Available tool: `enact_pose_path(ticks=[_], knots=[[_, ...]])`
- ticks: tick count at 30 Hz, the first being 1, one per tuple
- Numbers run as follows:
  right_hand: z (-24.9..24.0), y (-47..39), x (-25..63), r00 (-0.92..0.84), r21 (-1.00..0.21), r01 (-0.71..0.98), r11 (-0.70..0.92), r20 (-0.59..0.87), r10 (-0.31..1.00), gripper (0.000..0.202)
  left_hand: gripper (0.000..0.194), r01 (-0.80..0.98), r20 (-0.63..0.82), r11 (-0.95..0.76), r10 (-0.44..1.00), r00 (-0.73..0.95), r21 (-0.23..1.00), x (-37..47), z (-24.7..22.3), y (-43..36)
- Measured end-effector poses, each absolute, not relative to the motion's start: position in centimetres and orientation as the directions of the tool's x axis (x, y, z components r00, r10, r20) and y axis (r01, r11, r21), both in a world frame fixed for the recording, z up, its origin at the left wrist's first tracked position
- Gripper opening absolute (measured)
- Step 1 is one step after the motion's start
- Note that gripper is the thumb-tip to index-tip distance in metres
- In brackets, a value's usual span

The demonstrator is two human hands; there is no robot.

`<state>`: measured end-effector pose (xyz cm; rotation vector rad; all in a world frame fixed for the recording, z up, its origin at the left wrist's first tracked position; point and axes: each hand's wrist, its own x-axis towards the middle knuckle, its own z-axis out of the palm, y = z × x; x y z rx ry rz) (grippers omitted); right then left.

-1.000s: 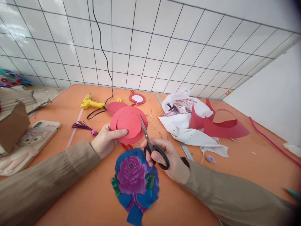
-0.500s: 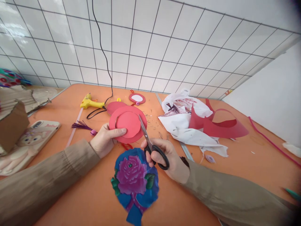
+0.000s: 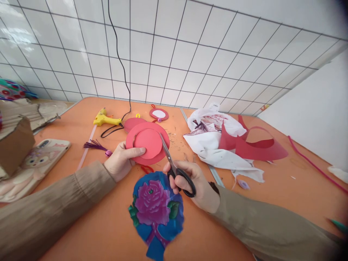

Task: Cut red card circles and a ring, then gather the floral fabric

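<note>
My left hand [image 3: 120,161] pinches a round piece of red paper [image 3: 148,144] by its left side, thumb on top. A curved cut separates much of an inner circle from the outer ring. My right hand [image 3: 191,179] is closed around the black handles of a pair of scissors [image 3: 170,159]. Their blades lie along the cut line at the circle's right side. Below the paper, a blue fabric piece with a purple flower [image 3: 152,203] lies on the table. A purple tassel [image 3: 95,145] with a small bell is just left of my left hand.
A yellow glue gun [image 3: 106,119] with a black cord lies at the back left. White plastic bags [image 3: 206,145] and red paper scraps [image 3: 254,148] are to the right. At left are a phone [image 3: 40,163] and cardboard [image 3: 16,141]. A small white-centred red oval [image 3: 159,114] lies behind.
Hardly anything differs. The inner circle sits slightly flatter within its ring, and the scissors stay at its right side. Both hands keep their holds.
</note>
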<state>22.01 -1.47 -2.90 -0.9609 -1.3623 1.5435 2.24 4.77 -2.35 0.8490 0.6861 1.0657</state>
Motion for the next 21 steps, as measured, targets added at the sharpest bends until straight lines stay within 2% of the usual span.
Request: enact_pose_path(ticks=[21], knots=[[-2.98, -1.49, 22.03, -0.351, -0.992, -0.109, -0.07, -0.028, 0.936, 0.05, 0.024, -0.481, -0.06, 0.228, 0.939, 0.339, 0.847, 2.2, -2.37, 4.93]])
